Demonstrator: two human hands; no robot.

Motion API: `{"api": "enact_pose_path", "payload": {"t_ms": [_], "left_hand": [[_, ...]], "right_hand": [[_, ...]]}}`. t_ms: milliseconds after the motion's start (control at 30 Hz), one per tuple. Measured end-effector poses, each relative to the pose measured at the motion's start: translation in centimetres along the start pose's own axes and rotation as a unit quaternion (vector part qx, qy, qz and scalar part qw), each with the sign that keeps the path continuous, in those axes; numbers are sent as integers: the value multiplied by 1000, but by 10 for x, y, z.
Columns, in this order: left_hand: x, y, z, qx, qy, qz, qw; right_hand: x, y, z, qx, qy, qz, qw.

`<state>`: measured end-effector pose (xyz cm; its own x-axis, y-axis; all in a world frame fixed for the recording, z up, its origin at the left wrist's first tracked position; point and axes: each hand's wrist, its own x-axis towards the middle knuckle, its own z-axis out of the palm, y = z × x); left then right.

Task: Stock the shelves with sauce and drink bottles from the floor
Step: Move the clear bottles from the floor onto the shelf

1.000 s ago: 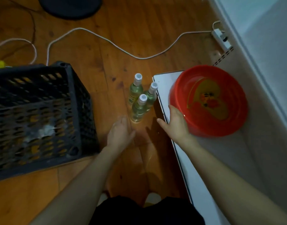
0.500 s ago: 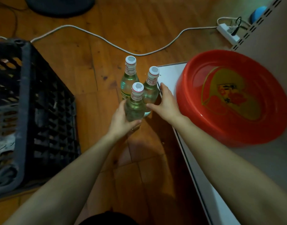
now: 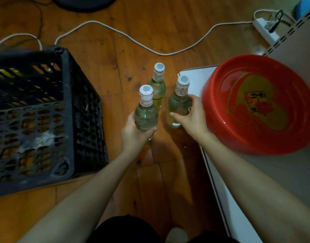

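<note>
Head view: three clear glass bottles with white caps and red-and-white neck labels stand close together on the brown wooden plank floor, all upright, so their long axes point up toward the camera.

The left hand is curled round the lower body of the nearest bottle, thumb across the front and fingers hidden behind the glass. The right hand is wrapped round the right-hand bottle from its right side, thumb toward the person and fingers round the far side. Both grips sit low on the bodies, well under the caps. Whether either base is clear of the floor I cannot tell.

The third bottle is untouched. It stands beyond both sets of fingers, farther from the person, just behind the gap between the two gripped bottles.

The white bottom shelf board lies to the right of both hands, its edge just beside the right-hand bottle. A round red plastic basin with a yellow heart print sits on it, close against the right hand. A black plastic lattice crate stands on the floor to the left, apart from the bottles.

As I judge it, the coming move is a lift and a carry to the right. The right hand is nearer the shelf, while the left must cross over the floor gap. The basin takes up the shelf space nearest the bottles.
</note>
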<state>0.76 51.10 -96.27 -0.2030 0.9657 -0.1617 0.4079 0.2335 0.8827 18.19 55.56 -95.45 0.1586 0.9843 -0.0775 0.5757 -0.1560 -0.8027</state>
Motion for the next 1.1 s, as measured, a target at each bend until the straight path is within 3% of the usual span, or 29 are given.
{"api": "enact_pose_path", "payload": {"t_ms": [333, 800, 1100], "left_hand": [[-61, 185, -134, -34, -36, -29, 998], [-88, 499, -360, -32, -60, 82, 994], [-85, 650, -398, -49, -90, 188, 977]], "right_hand": [[-77, -188, -117, -1, 8, 29, 1000], [-131, -527, -320, 107, 33, -1, 994], [-156, -643, -450, 159, 142, -53, 975]]}}
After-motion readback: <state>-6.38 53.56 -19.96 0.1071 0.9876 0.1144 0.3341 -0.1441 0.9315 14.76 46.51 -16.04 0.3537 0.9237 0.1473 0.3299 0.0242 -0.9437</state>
